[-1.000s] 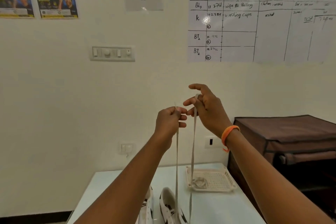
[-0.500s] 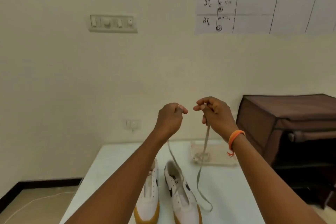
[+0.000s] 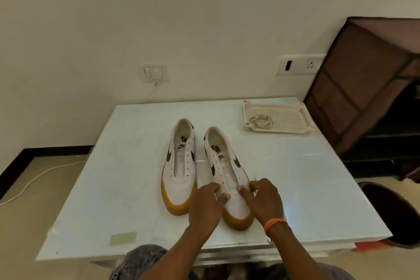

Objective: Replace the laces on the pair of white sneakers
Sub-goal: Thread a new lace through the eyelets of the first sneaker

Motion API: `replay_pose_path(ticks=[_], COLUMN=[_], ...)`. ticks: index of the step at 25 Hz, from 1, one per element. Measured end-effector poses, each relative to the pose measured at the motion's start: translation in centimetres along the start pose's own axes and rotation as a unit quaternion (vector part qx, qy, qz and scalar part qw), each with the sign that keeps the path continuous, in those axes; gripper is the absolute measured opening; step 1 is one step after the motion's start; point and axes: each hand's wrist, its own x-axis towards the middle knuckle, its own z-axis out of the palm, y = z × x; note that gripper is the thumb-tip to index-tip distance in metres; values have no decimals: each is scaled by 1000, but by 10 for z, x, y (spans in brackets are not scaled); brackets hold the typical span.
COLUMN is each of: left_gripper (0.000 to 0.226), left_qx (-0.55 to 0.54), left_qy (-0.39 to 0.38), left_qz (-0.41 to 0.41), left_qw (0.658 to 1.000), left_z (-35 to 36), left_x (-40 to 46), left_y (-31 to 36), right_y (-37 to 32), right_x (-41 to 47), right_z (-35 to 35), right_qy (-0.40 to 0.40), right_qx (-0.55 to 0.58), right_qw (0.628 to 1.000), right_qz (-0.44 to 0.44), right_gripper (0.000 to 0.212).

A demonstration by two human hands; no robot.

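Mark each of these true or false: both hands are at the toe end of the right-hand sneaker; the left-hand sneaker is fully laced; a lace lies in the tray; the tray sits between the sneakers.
1. Both hands, left hand and right hand, are at the toe end of the right-hand sneaker. True.
2. The left-hand sneaker is fully laced. False: its eyelets look bare.
3. A lace lies in the tray. True.
4. The tray sits between the sneakers. False: it sits at the table's far right corner.
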Motion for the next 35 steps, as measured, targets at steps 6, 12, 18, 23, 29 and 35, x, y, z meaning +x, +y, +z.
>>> replay_pose_path(ticks=[6, 12, 18, 23, 29, 35], left_gripper=[12, 12, 10, 15, 13, 23], left_qx=[-20, -141, -221, -161, -215, -366], left_qy=[58, 3, -21, -48, -94, 59], left_qz=[-10, -121, -201, -126, -164, 109], left_qw=[998, 983, 954, 978, 958, 923], left_z=[12, -3, -9, -19, -87, -187], left_x=[6, 21, 27, 17, 15, -21], left_y=[0, -7, -13, -8, 45, 151], right_y=[-5, -2, 2, 4, -33, -145], right_x=[13, 15, 17, 17, 9, -22], right_z=[24, 23, 25, 23, -49, -170], right_qy=[34, 40, 42, 41, 67, 81], right_qx=[15, 40, 54, 110, 253, 380], right_qw=[999, 998, 998, 993, 963, 897], right_qz=[9, 11, 8, 6, -59, -208], right_gripper=[46, 37, 35, 30, 22, 23])
